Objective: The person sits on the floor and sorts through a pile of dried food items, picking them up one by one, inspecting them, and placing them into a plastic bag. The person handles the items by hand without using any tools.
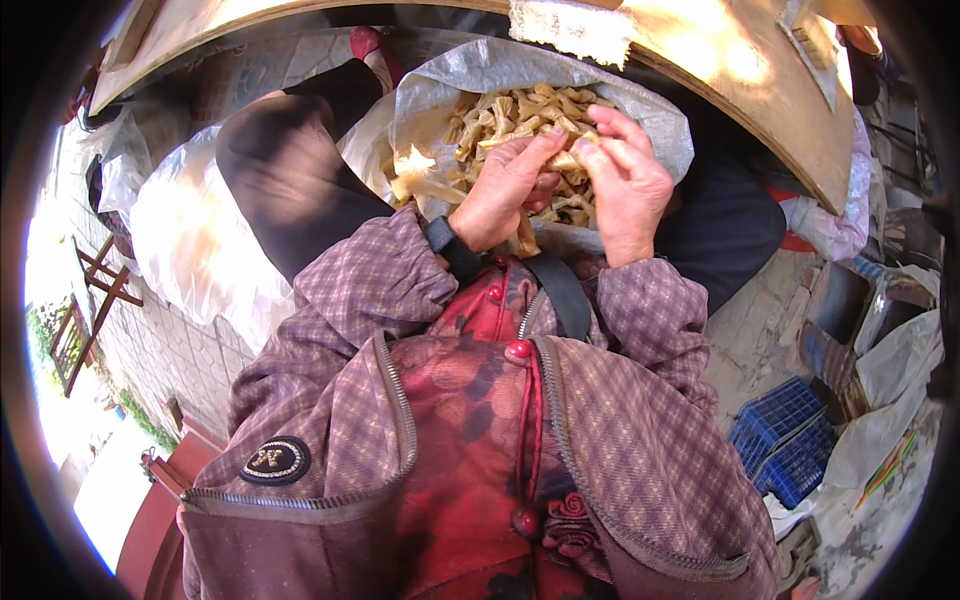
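A white woven plastic sack point(645, 97) lies open between my knees, with many knotted, yellowish-brown strips point(517, 112) in it; their material is unclear. Over the sack, my left hand point(499, 187) pinches a pale yellowish strip point(562, 159) between thumb and finger. My right hand point(626, 176) grips the same strip from the other side, close to my left fingertips. Part of the strip is hidden by my fingers. A longer pale strip point(431, 187) lies by my left wrist, and another brownish piece point(526, 238) hangs below my left hand.
The edge of a wooden board point(712, 60) curves above the sack, with a frayed white cloth point(570, 30) on it. Clear plastic bags point(202, 225) lie left of my knee. Blue plastic crates point(787, 439) stand at the lower right. A person's red shoe point(365, 43) shows beyond the sack.
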